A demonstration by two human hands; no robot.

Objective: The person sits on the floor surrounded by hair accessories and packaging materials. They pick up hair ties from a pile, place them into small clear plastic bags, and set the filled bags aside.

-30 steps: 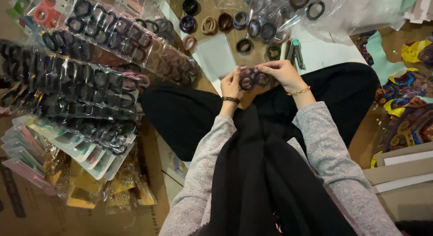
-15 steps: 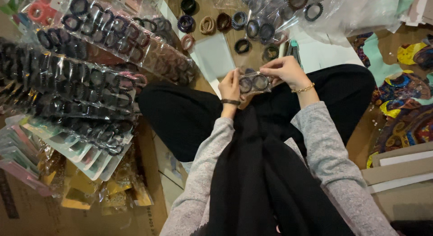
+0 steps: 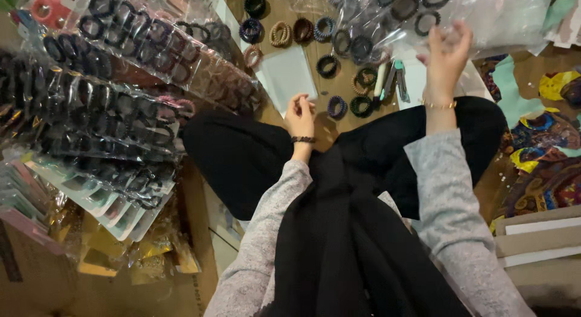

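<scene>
Two hands, together a second ago over a small clear packet of dark coiled hair ties, are now well apart: the left hand point(image 3: 300, 114) rests loosely curled near the knee, holding nothing visible, while the right hand point(image 3: 446, 50) is raised with its fingers pinched on the crinkled clear plastic bag point(image 3: 484, 17) of hair ties. Loose spiral hair ties point(image 3: 345, 105), dark and ribbed, lie scattered on the brown wooden surface point(image 3: 287, 17) beside a flat white card point(image 3: 287, 78) and glossy cellophane-wrapped rows of black ties point(image 3: 91, 129).

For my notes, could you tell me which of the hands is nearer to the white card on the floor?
Left. The left hand hovers just below the white card, by its lower edge. The right hand is raised well off to the card's right, at the clear plastic bags.
</scene>
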